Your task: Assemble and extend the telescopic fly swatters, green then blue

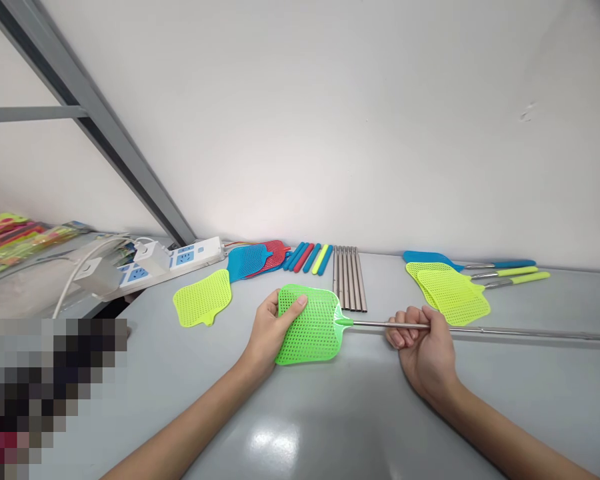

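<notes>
A bright green fly swatter head (313, 330) is pinched at its left edge by my left hand (275, 330), thumb on top of the mesh. From its neck a thin extended metal rod (520, 333) runs right, out of the picture. My right hand (427, 343) has its fingers wrapped round this rod a short way from the head. Behind my hands lie several bare metal rods (349, 280) side by side. Several blue, red and yellow handle grips (307, 258) lie next to them.
A yellow swatter head (203, 298), a blue one (249, 262) and a red one (279, 252) lie at left. Three swatters with yellow (463, 300) and blue heads (425, 257) lie at right. A white power strip (180, 259) with chargers and cables stands beside a metal post (115, 133).
</notes>
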